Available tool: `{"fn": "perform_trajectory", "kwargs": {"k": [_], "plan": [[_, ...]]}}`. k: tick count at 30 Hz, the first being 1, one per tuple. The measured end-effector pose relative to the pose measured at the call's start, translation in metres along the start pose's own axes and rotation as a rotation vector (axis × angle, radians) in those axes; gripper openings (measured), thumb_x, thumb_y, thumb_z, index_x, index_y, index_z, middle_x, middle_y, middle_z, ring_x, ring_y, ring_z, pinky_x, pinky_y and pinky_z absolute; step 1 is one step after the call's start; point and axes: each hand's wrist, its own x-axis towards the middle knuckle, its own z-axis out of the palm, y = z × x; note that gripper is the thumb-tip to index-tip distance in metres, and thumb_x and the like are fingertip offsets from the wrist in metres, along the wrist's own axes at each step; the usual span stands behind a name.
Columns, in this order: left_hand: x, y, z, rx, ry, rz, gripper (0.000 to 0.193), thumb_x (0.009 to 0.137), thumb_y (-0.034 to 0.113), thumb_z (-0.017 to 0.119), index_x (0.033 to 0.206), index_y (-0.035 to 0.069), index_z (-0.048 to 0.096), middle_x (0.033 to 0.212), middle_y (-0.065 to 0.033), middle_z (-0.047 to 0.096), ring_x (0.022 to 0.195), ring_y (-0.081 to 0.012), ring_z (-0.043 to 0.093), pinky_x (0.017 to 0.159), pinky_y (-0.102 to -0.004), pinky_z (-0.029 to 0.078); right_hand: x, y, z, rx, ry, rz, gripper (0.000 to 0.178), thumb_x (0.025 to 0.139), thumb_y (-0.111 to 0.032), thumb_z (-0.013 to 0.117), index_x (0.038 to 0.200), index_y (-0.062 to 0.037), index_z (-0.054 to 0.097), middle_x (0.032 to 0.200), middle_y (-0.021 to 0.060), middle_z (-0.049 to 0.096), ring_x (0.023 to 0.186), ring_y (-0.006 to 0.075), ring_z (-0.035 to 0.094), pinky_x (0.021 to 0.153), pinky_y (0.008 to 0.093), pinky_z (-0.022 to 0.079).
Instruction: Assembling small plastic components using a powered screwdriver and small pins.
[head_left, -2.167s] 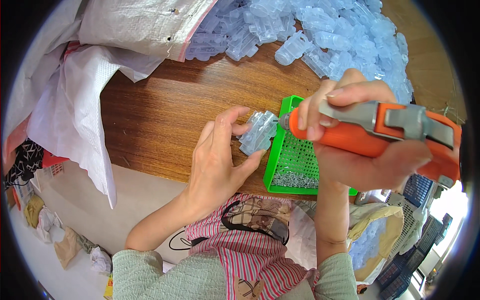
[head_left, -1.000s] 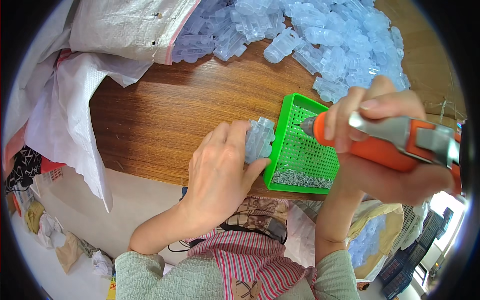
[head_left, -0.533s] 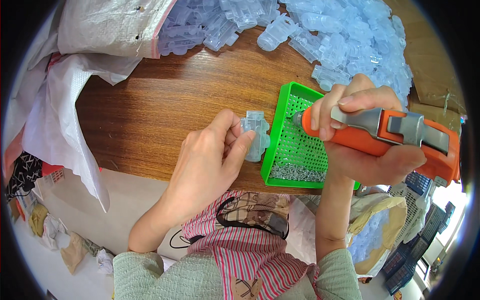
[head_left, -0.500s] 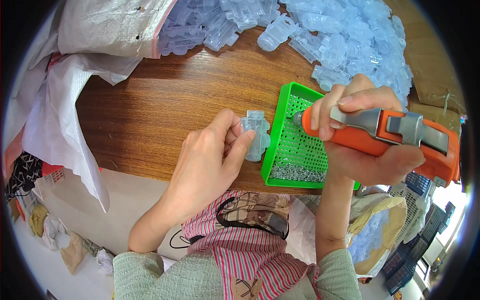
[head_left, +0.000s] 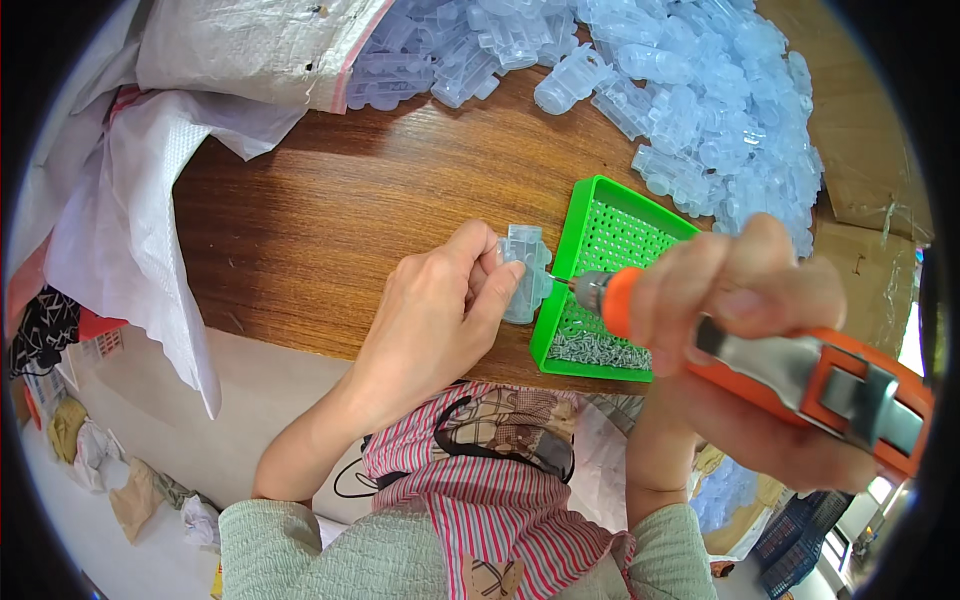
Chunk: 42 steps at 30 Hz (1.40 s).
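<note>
My two hands are apart, each closed on something. My left hand (head_left: pixel 435 315) pinches a clear plastic part (head_left: pixel 525 270) between thumb and fingers, at about 2 o'clock from my knuckles, just beside the left wall of a green tray (head_left: pixel 572 235). I cannot tell whether that part rests on the wood-grained worktop (head_left: pixel 320 230) or is held a little above it.

My right hand (head_left: pixel 745 295), somewhat blurred, is wrapped around an orange driver (head_left: pixel 770 370) with a metal lever along its upper side. Its grey chuck (head_left: pixel 590 292) hangs over the tray, and the thin bit (head_left: pixel 564 281) points toward 10 o'clock, its end right by the edge of the part; whether they touch is too small to make out.

The tray has a perforated floor, and small silver screws (head_left: pixel 605 352) are heaped along its 6 o'clock end. From 11 round to 2 o'clock in my view spreads a big pile of similar clear pieces (head_left: pixel 710 80), one of them (head_left: pixel 572 80) lying at its near edge around 1 o'clock. A woven sack (head_left: pixel 260 45) sits at 11 o'clock, with white sheeting (head_left: pixel 140 230) hanging between 9 and 10. Brown cardboard (head_left: pixel 865 130) stands at 2 o'clock, and my striped apron (head_left: pixel 500 500) is at 6.
</note>
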Motion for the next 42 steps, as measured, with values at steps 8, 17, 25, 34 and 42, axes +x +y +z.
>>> {"fn": "perform_trajectory", "kwargs": {"k": [8,17,25,34,42], "plan": [[0.002,-0.001,0.001,-0.016,0.019,0.063,0.018,0.093,0.011,0.062,0.085,-0.002,0.053,0.06,-0.0158,0.057,0.054,-0.0314,0.061,0.053,-0.0416,0.044,0.001,0.004,0.01,0.005,-0.044,0.041,0.092,0.078,-0.083,0.055,0.107,0.0048,0.056,0.086,0.0077,0.051,0.064,0.0184,0.057,0.054,0.0338,0.047],[-0.001,0.0,0.003,-0.042,0.047,0.086,0.017,0.095,0.01,0.061,0.086,-0.003,0.053,0.06,-0.0129,0.056,0.053,-0.0242,0.061,0.053,-0.0371,0.046,-0.004,0.005,0.008,-0.229,-0.123,0.095,0.094,0.075,-0.083,0.059,0.106,0.0055,0.058,0.088,0.0084,0.053,0.064,0.0184,0.058,0.054,0.0325,0.048],[-0.013,-0.004,0.01,-0.316,0.099,-0.156,0.021,0.097,0.016,0.064,0.092,-0.003,0.059,0.069,-0.0096,0.066,0.061,-0.0116,0.066,0.054,-0.0267,0.05,0.004,-0.024,-0.007,0.021,-0.007,-0.02,0.086,0.086,-0.077,0.052,0.111,0.0059,0.056,0.094,0.0094,0.051,0.063,0.0181,0.057,0.051,0.0337,0.047],[-0.014,0.003,-0.018,0.597,0.066,0.431,0.039,0.078,0.0,0.065,0.116,0.007,0.061,0.132,-0.0115,0.056,0.126,-0.0312,0.048,0.095,-0.0436,0.045,-0.008,0.003,0.012,-0.114,0.381,0.073,0.062,0.088,-0.057,0.067,0.098,0.0033,0.059,0.076,0.0067,0.052,0.056,0.0144,0.055,0.048,0.0267,0.043],[0.012,-0.011,-0.024,0.663,0.04,0.657,0.047,0.074,-0.004,0.069,0.117,0.012,0.065,0.118,-0.0104,0.06,0.129,-0.0354,0.05,0.106,-0.0474,0.041,-0.018,0.012,-0.008,-0.005,0.182,-0.044,0.086,0.087,-0.078,0.046,0.102,0.0065,0.057,0.078,0.0081,0.048,0.056,0.0193,0.055,0.047,0.0351,0.045]]}}
